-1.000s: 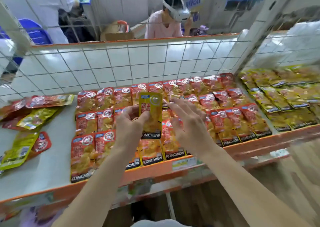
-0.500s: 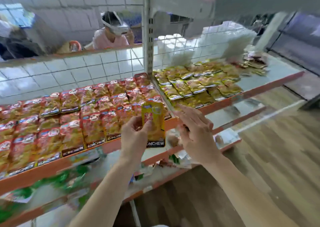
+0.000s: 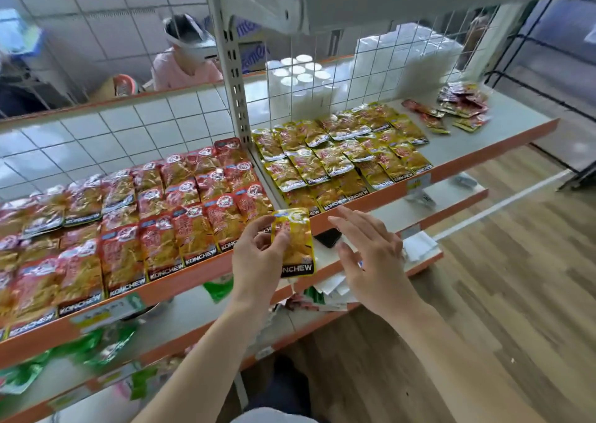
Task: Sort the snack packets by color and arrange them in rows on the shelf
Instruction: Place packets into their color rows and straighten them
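A person in pink [image 3: 180, 71] behind wire mesh [image 3: 96, 139]; perhaps a phone [image 3: 328, 237] below.

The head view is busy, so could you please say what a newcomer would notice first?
The left hand pinches a yellow Konchew packet upright at centre, with the open right hand beside it. Behind lie rows of red packets on the left and yellow packets on the right, parted by the shelf post.

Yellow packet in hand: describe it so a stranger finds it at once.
Find the grey upright post dividing the red packets from the yellow rows. Below it, before the orange shelf edge, the left hand pinches one yellow packet. It alone is off the shelf, held upright.
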A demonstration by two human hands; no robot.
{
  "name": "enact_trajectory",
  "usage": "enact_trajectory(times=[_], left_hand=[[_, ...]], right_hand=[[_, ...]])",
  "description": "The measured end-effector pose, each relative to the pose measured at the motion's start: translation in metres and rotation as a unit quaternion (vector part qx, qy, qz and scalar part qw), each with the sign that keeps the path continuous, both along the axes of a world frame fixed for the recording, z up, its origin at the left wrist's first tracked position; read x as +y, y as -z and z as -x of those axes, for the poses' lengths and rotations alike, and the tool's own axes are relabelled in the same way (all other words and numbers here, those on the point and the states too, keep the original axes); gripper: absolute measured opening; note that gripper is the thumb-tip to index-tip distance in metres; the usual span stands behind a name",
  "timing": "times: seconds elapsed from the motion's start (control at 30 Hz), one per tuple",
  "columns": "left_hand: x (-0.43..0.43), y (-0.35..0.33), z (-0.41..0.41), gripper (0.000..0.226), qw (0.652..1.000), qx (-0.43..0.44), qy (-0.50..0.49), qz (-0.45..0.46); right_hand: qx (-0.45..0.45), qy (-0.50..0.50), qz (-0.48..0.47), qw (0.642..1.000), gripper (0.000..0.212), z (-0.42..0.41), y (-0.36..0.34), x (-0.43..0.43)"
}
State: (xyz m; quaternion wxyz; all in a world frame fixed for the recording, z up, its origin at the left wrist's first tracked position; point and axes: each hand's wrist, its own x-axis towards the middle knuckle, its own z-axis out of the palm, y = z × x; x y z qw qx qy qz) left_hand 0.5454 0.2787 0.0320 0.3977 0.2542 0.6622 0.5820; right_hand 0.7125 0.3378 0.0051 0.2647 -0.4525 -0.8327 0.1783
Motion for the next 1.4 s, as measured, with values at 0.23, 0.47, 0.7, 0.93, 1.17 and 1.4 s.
enact_trajectory(times=[0.23,0.47,0.7,0.93,1.17,1.4], left_hand=[[0.054,0.022,0.013,0.014,0.999,0.035,-0.018,0.009],[0.103,0.037,0.032,0.036,0.975,0.22,0.013,-0.02],[0.119,0.055,0.023,0.05,0.932,0.36,0.038,0.033],[0.125,0.068,0.01,0.048,0.896,0.426,0.042,0.117],[0.131,0.081,-0.017,0.036,0.872,0.464,-0.023,0.156],[0.144,0.085,-0.038,0.05,0.854,0.471,-0.046,0.215]], right_hand=[[-0.018,-0.018,0.019,0.999,0.043,0.009,0.002,0.055],[-0.028,-0.027,0.028,0.999,0.041,0.032,0.014,0.108],[-0.042,-0.07,0.047,0.996,0.043,0.046,0.029,0.138],[-0.059,-0.141,0.046,0.987,0.041,0.048,0.038,0.166],[-0.105,-0.172,0.003,0.979,0.043,0.036,0.048,0.19],[-0.183,-0.205,-0.027,0.961,0.051,0.029,0.057,0.209]])
